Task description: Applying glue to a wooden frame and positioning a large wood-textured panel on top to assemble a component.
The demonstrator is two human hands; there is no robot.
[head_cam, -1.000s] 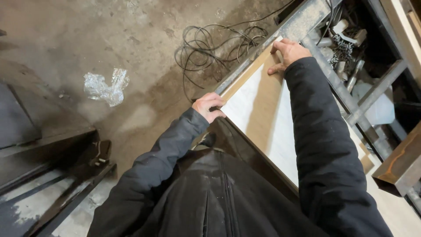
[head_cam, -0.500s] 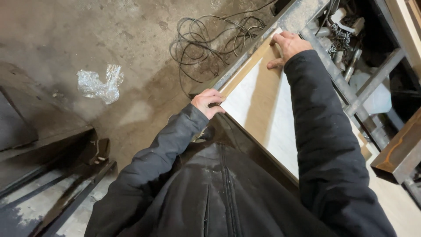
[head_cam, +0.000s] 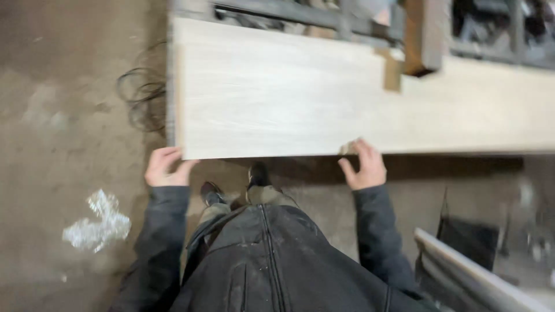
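Head view, looking straight down. Long pale board (head_cam: 347, 98) lies flat across a dark metal frame (head_cam: 300, 8), its near long edge overhanging toward the person.

Left hand (head_cam: 165, 167) is at the board's near-left corner, fingers curled up around the corner from below, thumb side tucked under. Looks like a supporting grip at the end, where the board has least backing.

Right hand (head_cam: 363, 167) is further along the same near edge, fingers spread and hooked over the top of the edge, palm against the side. Hands well apart, which probably gives control over twist on a long panel.

A brown wooden block (head_cam: 423, 34) stands on the board's far edge, near the middle. Coiled cable (head_cam: 141, 98) lies on the concrete floor (head_cam: 58, 115), just off the board's left end. Crumpled clear plastic (head_cam: 98, 222) lies on the floor left of the person. Frame blurred; fine detail unclear.
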